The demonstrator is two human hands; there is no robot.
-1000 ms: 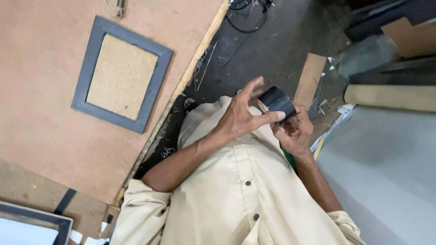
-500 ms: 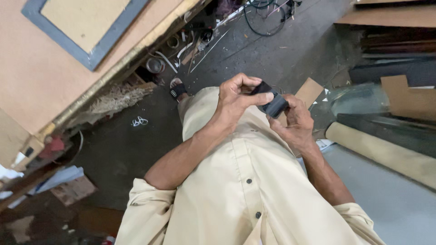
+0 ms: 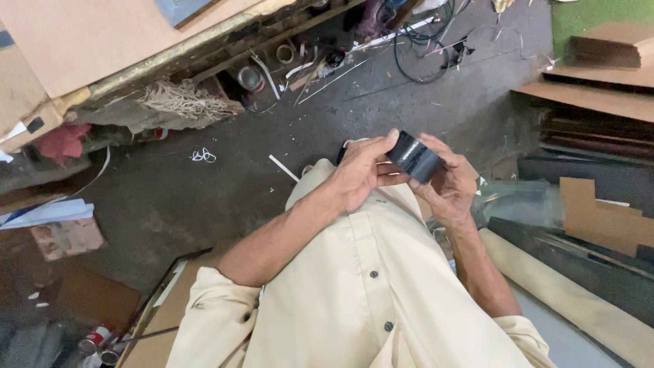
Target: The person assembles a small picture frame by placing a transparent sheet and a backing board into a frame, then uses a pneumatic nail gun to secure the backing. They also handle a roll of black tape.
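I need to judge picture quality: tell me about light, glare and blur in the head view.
Head view: soft even light; a glossy highlight on the black tape roll held between left hand and right hand; hands sharp; bottom-left floor corner dark, blurred.

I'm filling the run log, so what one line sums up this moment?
left hand: fingers on black tape roll | right hand: holds roll from beneath | position: in front of cream shirt, above dark littered floor

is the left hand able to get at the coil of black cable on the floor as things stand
Probably not. The left hand is on the black tape roll held with the right hand at chest height, and the cable coil lies far off across the floor.
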